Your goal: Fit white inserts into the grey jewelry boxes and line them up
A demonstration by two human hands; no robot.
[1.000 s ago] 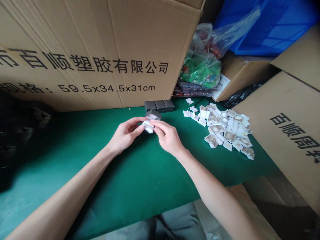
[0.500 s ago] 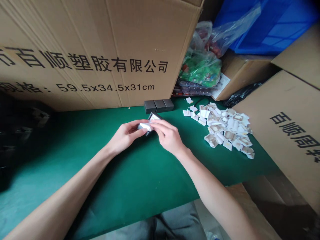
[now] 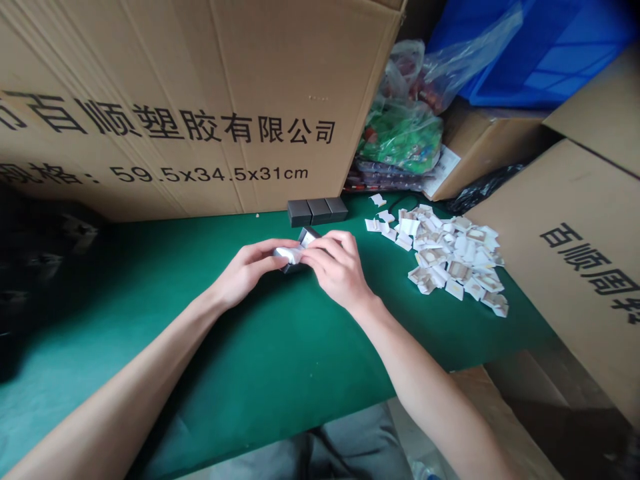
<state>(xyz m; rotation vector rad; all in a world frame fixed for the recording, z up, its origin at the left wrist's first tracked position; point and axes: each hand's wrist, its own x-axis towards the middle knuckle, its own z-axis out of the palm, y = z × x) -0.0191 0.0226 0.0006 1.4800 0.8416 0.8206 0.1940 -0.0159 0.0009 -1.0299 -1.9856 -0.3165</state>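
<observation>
My left hand (image 3: 247, 270) and my right hand (image 3: 336, 268) meet over the green table (image 3: 280, 353), both closed round a small grey box (image 3: 306, 236) with a white paper insert (image 3: 289, 253) pressed against it. The left fingers pinch the white insert from the left. The right fingers wrap over the box from the right and hide most of it. Just behind the hands, a row of three closed grey boxes (image 3: 318, 210) stands against the big carton.
A large printed cardboard carton (image 3: 190, 100) walls off the back. A heap of several white paper inserts (image 3: 445, 257) lies to the right. Another carton (image 3: 575, 267) stands at the right edge, with plastic bags (image 3: 405, 133) and a blue crate (image 3: 540, 53) behind.
The white insert has gone from sticking out below the box to lying flatter against it. My right hand has closed further over the box. Both hands stayed in place.
</observation>
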